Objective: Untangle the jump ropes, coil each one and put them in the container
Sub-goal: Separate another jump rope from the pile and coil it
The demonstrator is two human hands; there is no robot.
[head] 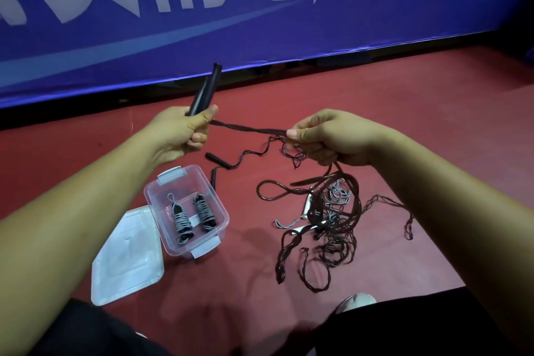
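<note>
My left hand (185, 131) grips two black jump rope handles (205, 89) that point up and away. A dark brown rope (248, 127) runs taut from them to my right hand (323, 136), which pinches it between thumb and fingers. Below my right hand the rope drops into a tangled pile of dark and grey ropes (329, 217) on the red floor. Another pair of black handles (218, 166) lies on the floor beside the clear plastic container (222, 218). Inside the container lie two coiled ropes (192, 217), wound round their handles.
The container's white lid (127, 257) lies on the floor to its left. A blue banner (202, 23) with white lettering stands along the far side. My dark-clothed knees and a light shoe (357, 300) are at the bottom edge.
</note>
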